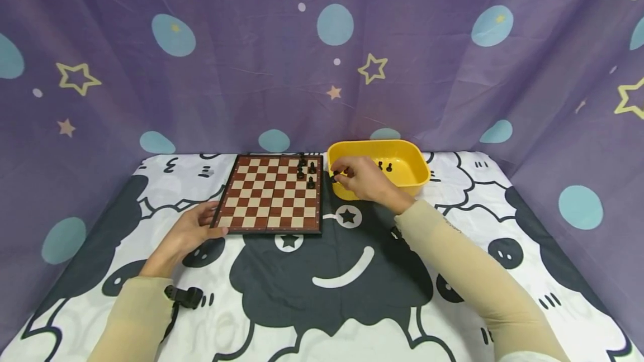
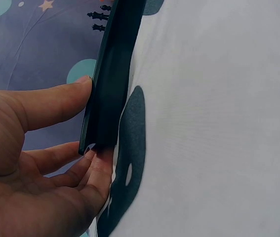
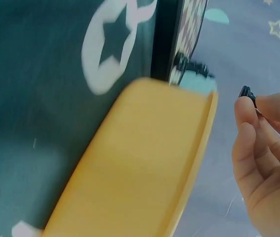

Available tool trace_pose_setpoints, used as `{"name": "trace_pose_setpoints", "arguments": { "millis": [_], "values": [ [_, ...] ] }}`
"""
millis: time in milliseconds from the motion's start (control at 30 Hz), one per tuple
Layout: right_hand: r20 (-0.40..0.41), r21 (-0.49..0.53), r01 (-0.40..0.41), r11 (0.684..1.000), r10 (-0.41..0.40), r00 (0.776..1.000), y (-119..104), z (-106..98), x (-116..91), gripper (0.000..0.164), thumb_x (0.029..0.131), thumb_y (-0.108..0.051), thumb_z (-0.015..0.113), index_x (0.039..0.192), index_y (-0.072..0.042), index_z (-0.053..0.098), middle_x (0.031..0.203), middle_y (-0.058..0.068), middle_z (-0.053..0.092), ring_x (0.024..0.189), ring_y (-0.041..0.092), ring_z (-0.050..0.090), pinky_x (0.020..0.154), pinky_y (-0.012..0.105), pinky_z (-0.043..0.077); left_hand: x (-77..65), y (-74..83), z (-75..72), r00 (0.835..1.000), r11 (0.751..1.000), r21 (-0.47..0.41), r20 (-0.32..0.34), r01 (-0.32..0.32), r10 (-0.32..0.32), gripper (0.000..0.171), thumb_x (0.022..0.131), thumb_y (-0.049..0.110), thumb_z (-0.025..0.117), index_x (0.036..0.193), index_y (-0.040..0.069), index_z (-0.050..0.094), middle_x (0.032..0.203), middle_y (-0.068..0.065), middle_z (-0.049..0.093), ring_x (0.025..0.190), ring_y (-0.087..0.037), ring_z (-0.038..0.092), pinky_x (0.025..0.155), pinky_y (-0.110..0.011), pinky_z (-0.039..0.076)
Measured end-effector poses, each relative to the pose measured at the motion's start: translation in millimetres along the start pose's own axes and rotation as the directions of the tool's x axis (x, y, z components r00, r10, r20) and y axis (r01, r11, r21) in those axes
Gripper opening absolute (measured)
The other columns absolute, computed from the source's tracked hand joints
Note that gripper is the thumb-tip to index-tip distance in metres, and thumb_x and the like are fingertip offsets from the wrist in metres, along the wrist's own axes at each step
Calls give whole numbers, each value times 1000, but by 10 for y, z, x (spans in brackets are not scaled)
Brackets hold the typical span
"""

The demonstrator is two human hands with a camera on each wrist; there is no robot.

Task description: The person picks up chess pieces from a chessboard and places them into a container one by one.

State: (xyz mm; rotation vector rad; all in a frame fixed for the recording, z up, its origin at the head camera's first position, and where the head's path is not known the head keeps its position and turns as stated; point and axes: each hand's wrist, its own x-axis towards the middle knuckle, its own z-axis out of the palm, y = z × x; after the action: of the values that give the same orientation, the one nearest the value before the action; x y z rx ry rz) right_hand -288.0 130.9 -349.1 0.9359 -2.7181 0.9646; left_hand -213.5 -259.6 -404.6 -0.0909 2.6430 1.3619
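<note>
A brown-and-cream chessboard (image 1: 251, 194) lies flat on the cloth. My left hand (image 1: 188, 232) grips its near left corner, with the thumb on the top edge and the fingers around the side in the left wrist view. Several black chess pieces (image 1: 311, 183) stand toward the board's far right. Over the left rim of a yellow basket (image 1: 420, 163), my right hand (image 1: 369, 180) pinches a black chess piece (image 3: 247, 93) between thumb and fingertips. Most of that piece is hidden by the fingers.
More small black chess pieces (image 1: 389, 167) show inside the basket, which stands close to the board's right side. A patterned cloth (image 1: 332, 306) covers the table. Behind it hangs a purple curtain (image 1: 226, 71) with stars and blue spots.
</note>
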Motion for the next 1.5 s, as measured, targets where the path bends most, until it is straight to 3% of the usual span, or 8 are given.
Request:
{"name": "trace_pose_setpoints", "arguments": {
  "millis": [333, 633, 833, 1200, 1500],
  "values": [
    [-34, -49, -65, 997, 63, 997, 398, -147, 11, 21, 91, -11, 63, 111, -4, 68, 101, 7, 68, 69, 15, 63, 66, 31, 53, -17, -11, -14, 1000, 1000, 5, -4, -5, 5, 83, 82, 12, 74, 148, -3, 26, 135, -29, 43, 119, -42, 46, 94, -50, 44],
    [24, -100, -36, 994, 39, 999, 649, -62, 148, 20, 87, -8, 66, 105, -1, 70, 98, 7, 70, 90, 21, 63, 83, 37, 50, -28, -27, -12, 1000, 1000, 10, -5, -8, 8, 82, 82, 11, 74, 148, -3, 26, 135, -30, 43, 119, -42, 46, 94, -51, 44],
    [91, -101, -36, 994, 45, 995, 734, -12, 257, 19, 86, -6, 69, 104, -2, 71, 95, 7, 70, 88, 21, 63, 82, 38, 50, -8, -12, -10, 1000, 1000, 20, -15, -1, 1, 84, 81, 12, 74, 148, -2, 26, 136, -29, 42, 120, -42, 44, 96, -53, 40],
    [133, -112, -49, 992, 64, 989, 825, 51, 357, 15, 82, -3, 70, 97, -5, 72, 92, 6, 71, 87, 19, 62, 83, 36, 49, 14, 20, -6, 1000, 1000, 13, -11, 0, 1, 84, 81, 12, 74, 148, -2, 26, 137, -28, 42, 120, -41, 44, 97, -53, 39],
    [189, -146, -26, 989, 53, 980, 843, 84, 386, 20, 83, -5, 71, 103, -5, 71, 98, 7, 71, 93, 21, 63, 87, 37, 49, 5, 12, 8, 1000, 1000, 5, -9, 5, -5, 84, 81, 12, 75, 148, -1, 26, 136, -28, 42, 119, -40, 44, 97, -52, 40]
  ]
}}
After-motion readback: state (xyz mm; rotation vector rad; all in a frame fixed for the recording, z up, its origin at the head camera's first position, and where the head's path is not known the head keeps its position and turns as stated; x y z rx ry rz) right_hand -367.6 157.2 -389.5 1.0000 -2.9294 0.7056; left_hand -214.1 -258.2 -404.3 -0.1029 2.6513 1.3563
